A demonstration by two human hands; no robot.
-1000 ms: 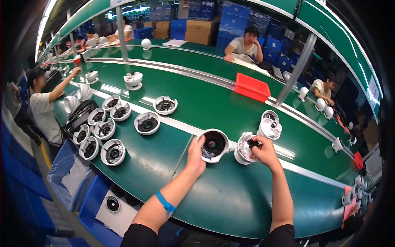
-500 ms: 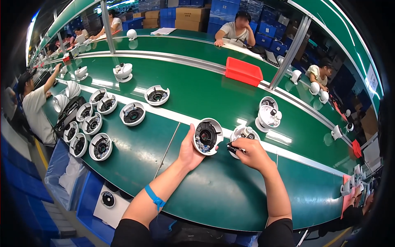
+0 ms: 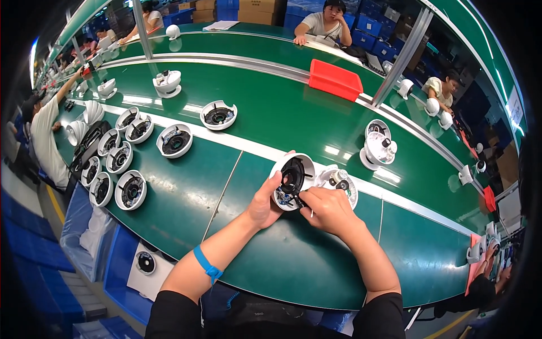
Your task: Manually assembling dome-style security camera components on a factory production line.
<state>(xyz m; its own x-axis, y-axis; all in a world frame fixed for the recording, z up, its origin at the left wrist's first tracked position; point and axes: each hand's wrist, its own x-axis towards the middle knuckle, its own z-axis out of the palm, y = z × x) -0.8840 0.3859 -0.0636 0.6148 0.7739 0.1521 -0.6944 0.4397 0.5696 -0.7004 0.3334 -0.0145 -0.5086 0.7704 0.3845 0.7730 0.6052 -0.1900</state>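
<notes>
While a white shell (image 3: 294,179) is held up over the desk (image 3: 293,254), its open mouth points upward, somewhat tilted, baring a black core (image 3: 291,174); it is rounded, so I can't make out a clear long axis. The left hand (image 3: 263,202) grips it from the left, thumb at the rim. The right hand (image 3: 330,210) has its fingers closed on a small black part (image 3: 299,201) at the shell's near right edge. Just behind that hand, partly hidden, is a white base (image 3: 341,182).

The desk is dark green and glossy; a white strip (image 3: 254,151) divides it from a brighter belt (image 3: 265,124). More shells (image 3: 131,190) crowd the desk's left end. Across the belt, a red tray (image 3: 334,80) sits near a metal post (image 3: 402,59); beyond, a seated person (image 3: 322,27) leans head on hand. Another person (image 3: 49,133) reaches out at far left. Cartons (image 3: 259,10) stand at the back, and a blue bin (image 3: 113,282) below the near edge.
</notes>
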